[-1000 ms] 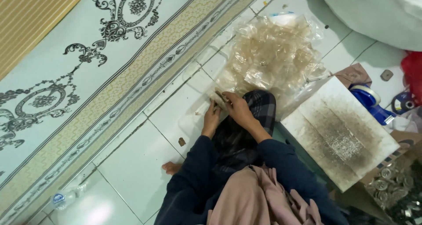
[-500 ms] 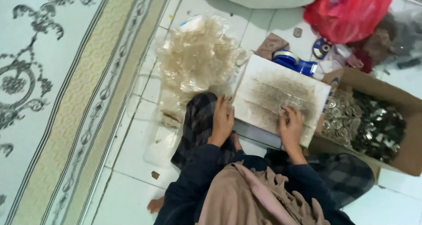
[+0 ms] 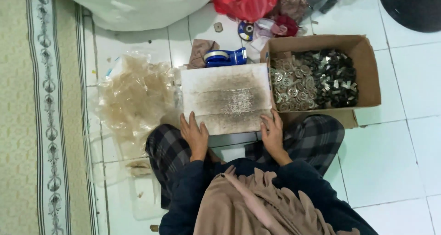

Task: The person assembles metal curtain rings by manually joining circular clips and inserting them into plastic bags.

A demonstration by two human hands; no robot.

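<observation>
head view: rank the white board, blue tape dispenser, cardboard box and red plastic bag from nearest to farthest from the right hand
From the right hand:
1. White board: under its fingers, at the near edge.
2. Cardboard box: just beyond, to the right.
3. Blue tape dispenser: past the board's far edge, up and left.
4. Red plastic bag: farthest, at the top.

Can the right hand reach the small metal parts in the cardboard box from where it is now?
Probably yes. The right hand rests on the near edge of the stained white board, beside the open cardboard box. Nothing covers the metal parts or lies between.
</observation>
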